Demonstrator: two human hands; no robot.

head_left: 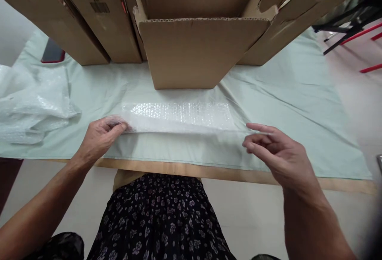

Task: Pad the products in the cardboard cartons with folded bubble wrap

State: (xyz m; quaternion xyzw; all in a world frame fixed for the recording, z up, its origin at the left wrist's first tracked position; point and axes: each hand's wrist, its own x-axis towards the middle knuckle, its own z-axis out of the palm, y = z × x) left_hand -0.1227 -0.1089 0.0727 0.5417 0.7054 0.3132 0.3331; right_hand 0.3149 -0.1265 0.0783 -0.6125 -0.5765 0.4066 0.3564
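Note:
A clear bubble wrap sheet (182, 117) lies on the cloth in front of me, with its near edge raised and folded over into a long flat strip. My left hand (103, 134) is closed on the sheet's left end, thumb on top and fingers beneath. At the other end, my right hand (273, 144) has its index finger stretched out, while the thumb and other fingers curl together. The thin edge of the wrap runs in between those fingers. Just beyond the sheet stands an open cardboard box (203, 51), its inside mostly hidden.
More cardboard boxes (80, 25) stand side by side along the back. A crumpled heap of bubble wrap (32, 105) lies at the left, near a dark phone-like object with a red edge (53, 51). The pale green cloth (298, 105) covers the table, whose wooden front edge (179, 168) shows.

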